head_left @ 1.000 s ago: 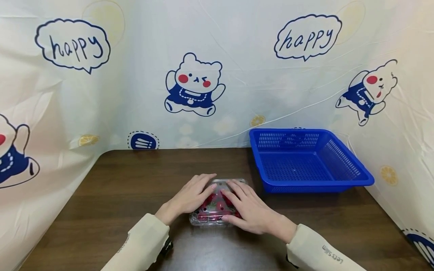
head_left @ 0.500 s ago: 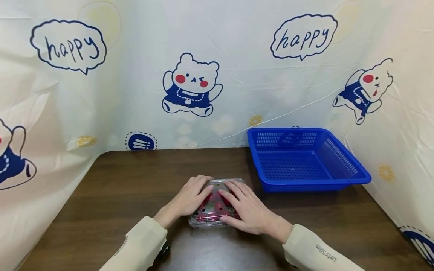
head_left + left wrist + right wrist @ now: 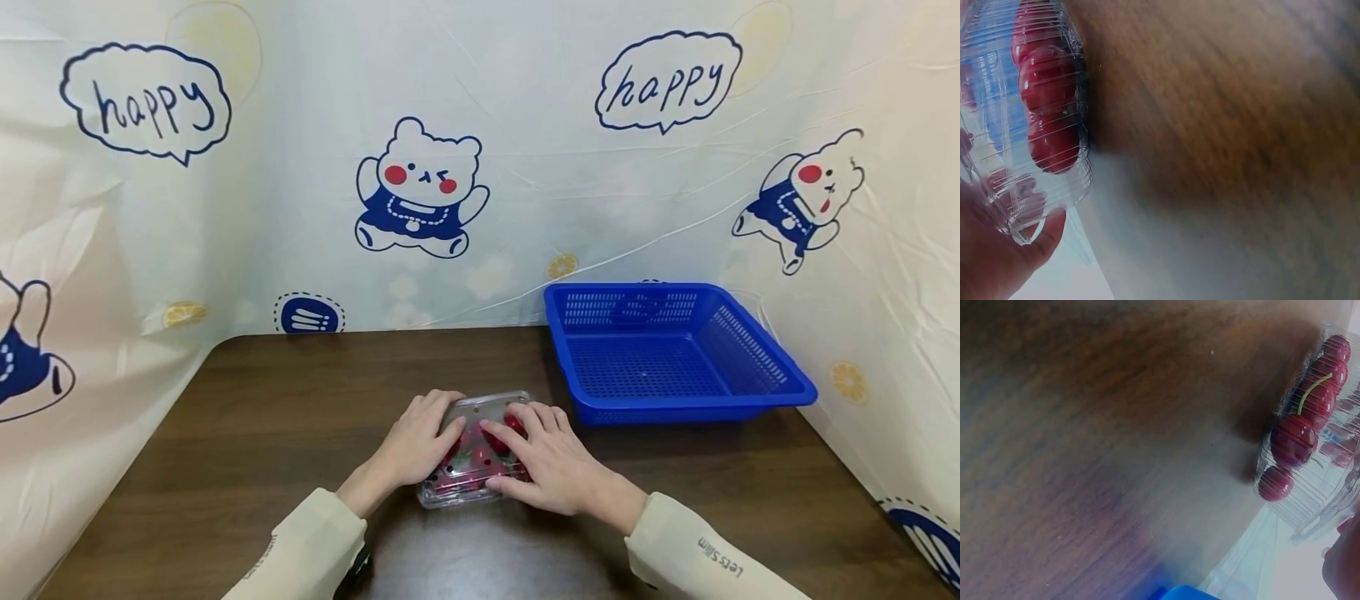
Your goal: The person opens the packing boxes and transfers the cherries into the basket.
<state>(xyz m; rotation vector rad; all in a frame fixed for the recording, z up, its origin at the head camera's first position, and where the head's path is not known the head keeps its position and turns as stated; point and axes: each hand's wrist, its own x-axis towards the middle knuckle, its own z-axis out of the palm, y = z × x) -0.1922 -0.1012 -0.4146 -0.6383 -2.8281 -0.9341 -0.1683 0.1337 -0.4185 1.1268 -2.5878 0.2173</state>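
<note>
A clear plastic clamshell box of cherries (image 3: 480, 457) lies on the table in front of me, slightly turned. My left hand (image 3: 412, 442) grips its left side, thumb over the lid and fingers by the far left corner. The left wrist view shows that hand bent round a corner of the clear box (image 3: 1054, 181). My right hand (image 3: 551, 458) rests across the right side of the lid, fingers spread and bent a little, thumb near the front edge. In the right wrist view the ribbed box wall (image 3: 1300, 509) shows red cherries (image 3: 1294, 440), one with a green stem.
A blue plastic basket (image 3: 678, 406) with slotted walls stands at the back right of the brown wooden table (image 3: 285, 400). A printed cloth (image 3: 420, 75) hangs behind and along both sides of the table.
The box has turned slightly, its far edge now slanting up to the right. My right fingers have bent more over the lid. The head view has shifted a little to the right.
</note>
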